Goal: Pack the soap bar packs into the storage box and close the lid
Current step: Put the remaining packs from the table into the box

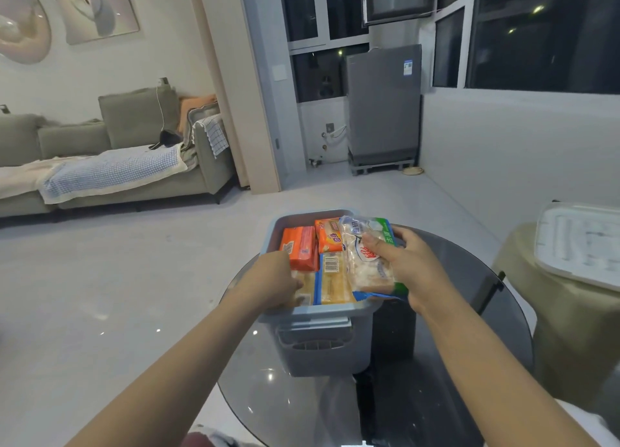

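A pale tiled floor (134,279) fills most of the room, with a grey-green sofa (110,165) along the left wall under a draped checked blanket (110,171). Dark windows (536,34) line the far and right walls, and a grey washing machine (384,108) stands on a low stand in the far corner. Close to the camera is a round dark glass surface (463,362). To its right, a translucent white lid (580,242) rests on a beige-covered seat (577,329), well apart from the box.

On the glass surface stands an open blue-grey storage box (322,342), its handle side facing the camera. Inside lie soap bar packs: an orange pack (300,248) at the far left, a yellow-orange pack (327,235) behind, and a yellow barcode pack (333,279) in the middle.

Both bare forearms reach in from below. The right hand (407,265) holds a clear-wrapped white soap pack (364,262) tilted over the right side of the box, thumb on top and fingers (401,237) curled round its far edge, pinching it. The left hand (275,279) rests over the near left rim, its fingers bent down into the box onto a pale pack there; how tightly they press together I cannot tell.
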